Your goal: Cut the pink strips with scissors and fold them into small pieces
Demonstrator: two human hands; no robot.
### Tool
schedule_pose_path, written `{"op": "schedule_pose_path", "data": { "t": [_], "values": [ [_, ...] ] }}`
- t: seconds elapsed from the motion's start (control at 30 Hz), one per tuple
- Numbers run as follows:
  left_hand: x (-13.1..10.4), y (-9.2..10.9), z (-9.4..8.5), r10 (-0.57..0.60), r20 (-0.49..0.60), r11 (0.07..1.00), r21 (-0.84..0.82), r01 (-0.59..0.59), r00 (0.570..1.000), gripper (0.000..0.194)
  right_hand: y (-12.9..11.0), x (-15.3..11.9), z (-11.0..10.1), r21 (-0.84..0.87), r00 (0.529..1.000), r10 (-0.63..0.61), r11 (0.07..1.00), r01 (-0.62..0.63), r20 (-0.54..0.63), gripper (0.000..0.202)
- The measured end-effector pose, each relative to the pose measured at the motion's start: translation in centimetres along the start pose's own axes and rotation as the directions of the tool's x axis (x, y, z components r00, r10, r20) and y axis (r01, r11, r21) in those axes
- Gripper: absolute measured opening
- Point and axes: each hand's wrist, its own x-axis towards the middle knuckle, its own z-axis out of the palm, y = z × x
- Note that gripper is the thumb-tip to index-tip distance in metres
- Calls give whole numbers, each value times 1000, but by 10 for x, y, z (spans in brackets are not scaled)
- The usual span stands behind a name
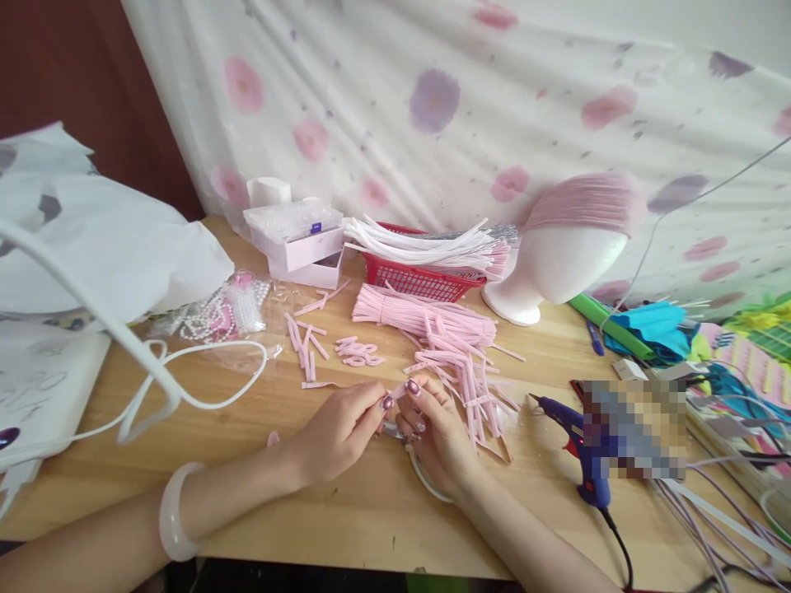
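Note:
Near the middle of the wooden table, my left hand (346, 424) and my right hand (436, 428) meet fingertip to fingertip. Both pinch a short pink fuzzy stem (399, 394) between thumb and forefinger. Under the fingers lies a metal tool (391, 429), mostly hidden by my hands. Bent pink stems (473, 387) lie in a loose pile just beyond my right hand. A bundle of straight pink stems (420, 315) rests behind them. Small looped pink pieces (359, 351) and short cut pieces (306, 350) are spread beyond my left hand.
A red basket (420, 282) of white stems stands at the back, beside stacked boxes (297, 239) and a white foam head (556, 255). A blue glue gun (590, 449) and cables are at right. Beads (226, 311), a white cable (247, 387) and a white bag (117, 239) occupy the left.

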Motion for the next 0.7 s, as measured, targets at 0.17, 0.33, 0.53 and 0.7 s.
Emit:
{"op": "schedule_pose_path", "data": {
  "t": [0.17,0.33,0.53,0.7],
  "values": [
    [-2,1,-5,10,5,995,-104,-9,1000,30,-1,3,-7,-90,998,-57,994,58,19,27],
    [-2,-5,-5,-90,61,885,-453,107,994,27,-1,2,-8,-141,995,-74,986,84,74,30],
    [3,-9,0,-179,292,568,-749,341,939,36,0,1,-7,-221,980,-132,961,163,150,27],
    [1,-6,3,-141,391,454,-791,410,910,42,8,-5,-7,-225,961,-210,942,248,180,22]
  ]
}}
